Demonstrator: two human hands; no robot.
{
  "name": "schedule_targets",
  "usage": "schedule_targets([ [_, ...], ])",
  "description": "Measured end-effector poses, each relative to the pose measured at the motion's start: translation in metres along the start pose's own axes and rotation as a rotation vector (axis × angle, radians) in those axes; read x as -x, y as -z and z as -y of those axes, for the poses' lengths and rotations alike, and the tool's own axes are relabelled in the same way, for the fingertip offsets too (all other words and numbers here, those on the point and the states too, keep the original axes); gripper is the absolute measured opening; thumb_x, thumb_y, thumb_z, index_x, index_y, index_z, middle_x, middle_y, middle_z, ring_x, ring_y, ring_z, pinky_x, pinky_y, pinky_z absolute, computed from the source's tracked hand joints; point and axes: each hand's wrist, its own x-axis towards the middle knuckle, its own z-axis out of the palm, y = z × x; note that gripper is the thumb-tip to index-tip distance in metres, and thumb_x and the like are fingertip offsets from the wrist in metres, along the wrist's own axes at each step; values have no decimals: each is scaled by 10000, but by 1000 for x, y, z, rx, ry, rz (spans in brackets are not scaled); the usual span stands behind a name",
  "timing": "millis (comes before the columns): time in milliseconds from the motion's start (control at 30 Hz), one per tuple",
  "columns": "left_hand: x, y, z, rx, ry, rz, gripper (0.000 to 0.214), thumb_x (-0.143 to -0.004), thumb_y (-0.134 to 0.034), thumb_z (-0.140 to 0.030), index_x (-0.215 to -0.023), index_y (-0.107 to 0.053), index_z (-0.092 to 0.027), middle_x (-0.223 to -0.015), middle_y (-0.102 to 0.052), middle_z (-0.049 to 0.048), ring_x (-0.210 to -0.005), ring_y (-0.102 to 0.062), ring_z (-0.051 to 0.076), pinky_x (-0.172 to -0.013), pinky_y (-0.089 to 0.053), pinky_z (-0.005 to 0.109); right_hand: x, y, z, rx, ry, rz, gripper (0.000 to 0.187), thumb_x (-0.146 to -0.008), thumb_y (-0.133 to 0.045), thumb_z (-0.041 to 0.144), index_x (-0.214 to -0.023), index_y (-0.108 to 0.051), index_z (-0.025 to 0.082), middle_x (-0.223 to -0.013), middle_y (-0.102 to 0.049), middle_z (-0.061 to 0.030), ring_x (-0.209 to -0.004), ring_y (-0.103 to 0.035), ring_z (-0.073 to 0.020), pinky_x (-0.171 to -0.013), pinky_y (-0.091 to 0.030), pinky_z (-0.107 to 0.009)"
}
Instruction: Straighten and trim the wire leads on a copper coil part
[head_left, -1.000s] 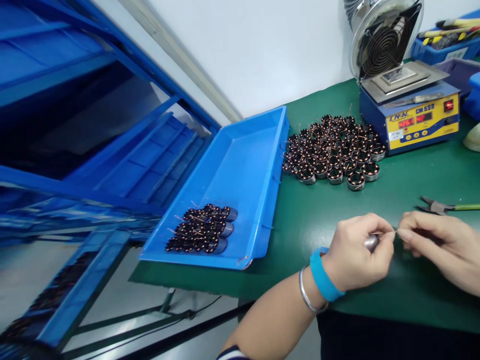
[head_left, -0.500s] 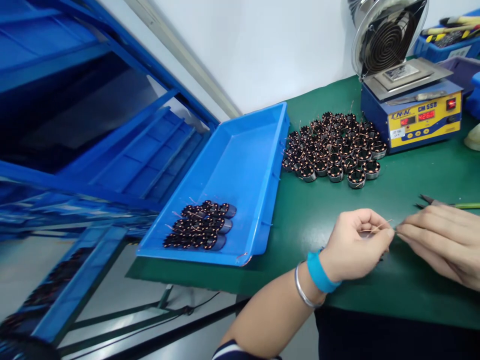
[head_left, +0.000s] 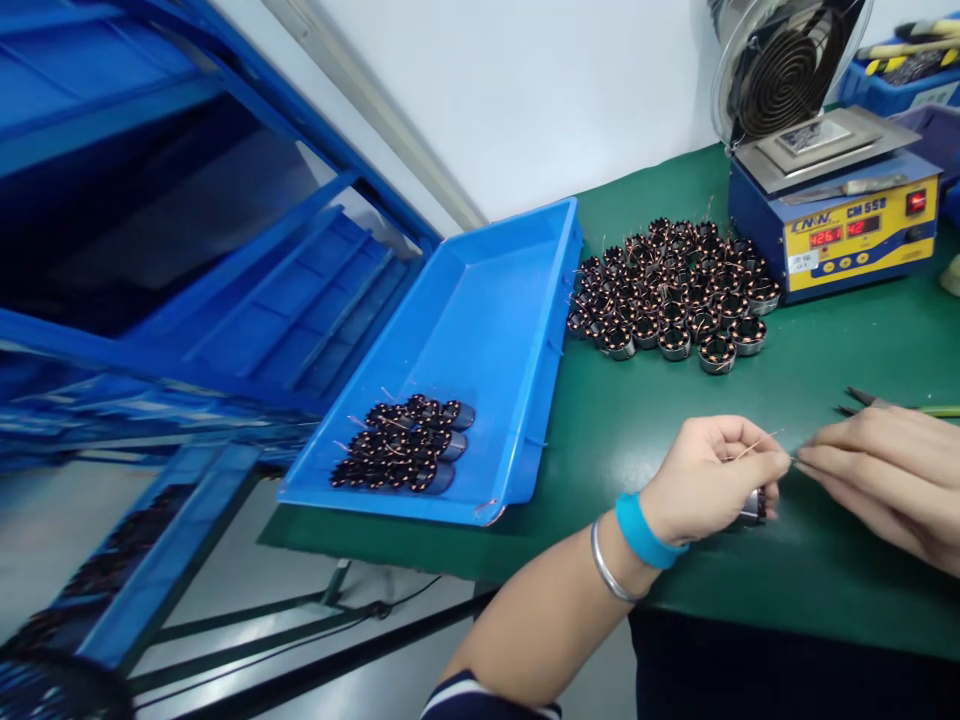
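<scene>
Blue tray (few coils inside), solder pot, cutters on green mat.

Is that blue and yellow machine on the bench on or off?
On: the blue and yellow machine shows lit red digits on two displays, and its red switch glows.

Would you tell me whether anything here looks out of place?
Nothing stands out. The blue plastic tray sits square on the green table, copper-wound coils lie grouped inside it and beside it, none spilled. The left hand grips a metal coil; the right hand pinches its copper wire.
</scene>
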Motion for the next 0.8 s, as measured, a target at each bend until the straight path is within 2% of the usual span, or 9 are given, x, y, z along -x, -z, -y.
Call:
schedule_targets([
  [133,4,-5,4,-121,-108,-23,449,-803,-1004,-484,-796,-653,-204,-638,-642,-28,-578,-586,113,-636,-532,263,-5,-6,11,-66,-54,-41,148,-1138,-670,124,-1172,-768,230,-983,-815,-47,-808,-737,-202,-745,-579,-330],
  [167,6,-7,6,-205,-190,-58,374,-830,-965,-414,-796,-655,-207,-661,-646,-23,-602,-581,116,-652,-521,266,-8,-9,15,-179,-162,-44,153,-1171,-649,183,-1078,-759,233,-910,-788,-33,-750,-717,-181,-693,-572,-302],
  [267,9,-11,10,-456,-444,-158,189,-855,-849,-240,-791,-673,-213,-726,-665,-11,-668,-581,130,-721,-512,287,-17,-17,23,-753,-660,84,618,-1232,-547,632,-774,-640,227,-633,-603,2,-524,-582,-147,-536,-546,-265],
  [367,9,-11,8,-383,-351,-139,244,-880,-882,-297,-799,-669,-210,-707,-662,-11,-643,-578,130,-689,-507,282,-20,-17,21,-1143,-925,258,839,-1097,-519,955,-683,-586,229,-543,-510,13,-447,-501,-146,-535,-611,-324],
  [500,4,-5,1,-97,-62,-50,497,-798,-1030,-533,-803,-664,-197,-626,-655,-22,-566,-602,116,-607,-513,250,-17,-5,8,-633,-567,96,456,-1192,-657,603,-940,-770,240,-792,-750,-48,-626,-691,-189,-597,-590,-320],
  [567,2,-2,-1,-30,-18,-16,568,-735,-1072,-588,-802,-670,-191,-612,-659,-33,-544,-616,109,-604,-538,247,-16,-3,6,-323,-309,-19,144,-1190,-688,357,-1121,-773,264,-936,-808,-48,-746,-758,-199,-664,-597,-322],
  [633,1,-1,0,2,2,7,598,-708,-1092,-604,-799,-673,-188,-609,-665,-41,-531,-613,99,-606,-556,244,-18,-5,10,-161,-151,-67,88,-1183,-667,240,-1150,-744,266,-964,-811,-33,-794,-766,-194,-706,-589,-318],
  [700,1,-2,1,5,2,17,604,-695,-1107,-593,-792,-674,-185,-608,-669,-41,-534,-616,94,-601,-554,235,-19,-8,16,-193,-167,-67,192,-1207,-615,234,-1043,-713,256,-872,-761,-6,-721,-713,-166,-666,-552,-296],
  [800,3,-3,1,-9,-4,19,591,-693,-1118,-564,-783,-677,-181,-604,-673,-37,-540,-622,92,-592,-548,226,-17,-7,18,-551,-509,14,501,-1264,-531,432,-810,-609,234,-689,-621,3,-563,-596,-139,-531,-479,-265],
])
